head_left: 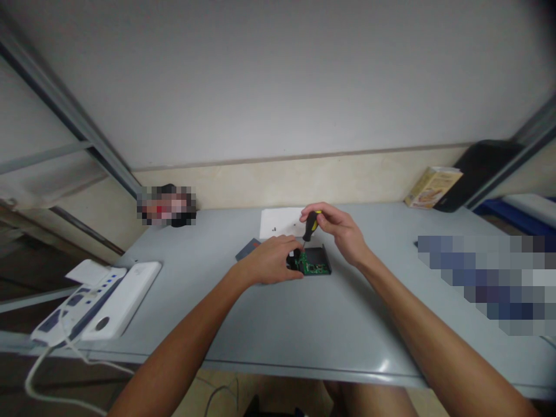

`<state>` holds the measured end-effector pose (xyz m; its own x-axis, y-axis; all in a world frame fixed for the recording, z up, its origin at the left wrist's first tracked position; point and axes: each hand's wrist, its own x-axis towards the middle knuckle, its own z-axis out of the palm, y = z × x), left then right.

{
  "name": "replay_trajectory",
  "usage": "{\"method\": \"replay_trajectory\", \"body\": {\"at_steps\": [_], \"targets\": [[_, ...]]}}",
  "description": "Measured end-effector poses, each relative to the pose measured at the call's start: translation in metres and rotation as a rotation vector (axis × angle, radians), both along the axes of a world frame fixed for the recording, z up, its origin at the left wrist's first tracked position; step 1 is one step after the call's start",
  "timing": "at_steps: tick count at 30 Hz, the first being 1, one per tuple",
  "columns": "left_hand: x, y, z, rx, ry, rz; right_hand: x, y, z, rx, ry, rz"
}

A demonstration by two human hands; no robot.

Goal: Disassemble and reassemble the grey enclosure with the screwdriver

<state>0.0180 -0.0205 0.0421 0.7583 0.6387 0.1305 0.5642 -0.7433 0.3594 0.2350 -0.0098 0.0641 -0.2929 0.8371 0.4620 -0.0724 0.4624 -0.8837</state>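
Note:
A screwdriver (310, 226) with a black and yellow handle stands nearly upright in my right hand (343, 229), whose fingers are closed round the handle. Its thin shaft points down at a green circuit board (316, 268) in a dark open casing (322, 255) on the table. My left hand (274, 260) grips the casing's left side between thumb and fingers, and its fingertips are close to the screwdriver's tip. Whether the tip sits in a screw is too small to tell. A dark flat piece (247, 248) lies partly under my left hand.
Behind the casing lies a white sheet (282, 220) with a few tiny dark bits, perhaps screws. At left are a white power strip (78, 304) with cables and a white flat device (125, 298). A yellow box (432, 188) leans by a black object (482, 174) at back right.

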Motion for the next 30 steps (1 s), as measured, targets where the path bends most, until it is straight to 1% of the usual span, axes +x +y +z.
{"method": "replay_trajectory", "body": {"at_steps": [2, 5, 6, 11, 13, 16, 17, 21, 22, 27, 30], "targets": [[-0.0001, 0.0001, -0.0004, -0.002, 0.001, 0.004, -0.0011, -0.0005, -0.0004, 0.031, 0.000, -0.019], [0.0000, 0.0000, 0.0002, -0.005, 0.019, 0.007, -0.0019, -0.0008, 0.0000, 0.112, -0.052, -0.097], [0.0000, -0.0001, 0.0007, -0.006, 0.024, 0.007, -0.0018, -0.0006, -0.0001, 0.114, -0.064, -0.098], [0.0002, -0.0009, 0.0034, -0.017, 0.025, 0.006, -0.0012, 0.0008, -0.0017, 0.030, -0.009, 0.007], [0.0005, -0.0011, 0.0042, -0.019, 0.027, 0.011, -0.0020, 0.0003, -0.0012, 0.060, -0.005, -0.022], [0.0007, -0.0014, 0.0054, -0.025, 0.037, 0.014, -0.0031, -0.0010, 0.0009, 0.134, -0.054, -0.104], [0.0007, -0.0016, 0.0058, -0.026, 0.040, 0.013, -0.0031, -0.0013, 0.0014, 0.136, -0.069, -0.105], [0.0005, -0.0018, 0.0062, -0.021, 0.038, 0.006, -0.0029, -0.0016, 0.0007, 0.044, -0.029, 0.016], [0.0004, -0.0017, 0.0058, -0.020, 0.034, 0.007, -0.0028, -0.0017, 0.0004, 0.037, -0.013, 0.027], [-0.0006, -0.0011, 0.0029, -0.022, 0.028, 0.018, -0.0016, -0.0026, 0.0020, 0.099, -0.024, -0.083], [-0.0010, -0.0012, 0.0022, -0.021, 0.028, 0.017, -0.0004, -0.0021, 0.0023, 0.037, -0.021, -0.047]]}}
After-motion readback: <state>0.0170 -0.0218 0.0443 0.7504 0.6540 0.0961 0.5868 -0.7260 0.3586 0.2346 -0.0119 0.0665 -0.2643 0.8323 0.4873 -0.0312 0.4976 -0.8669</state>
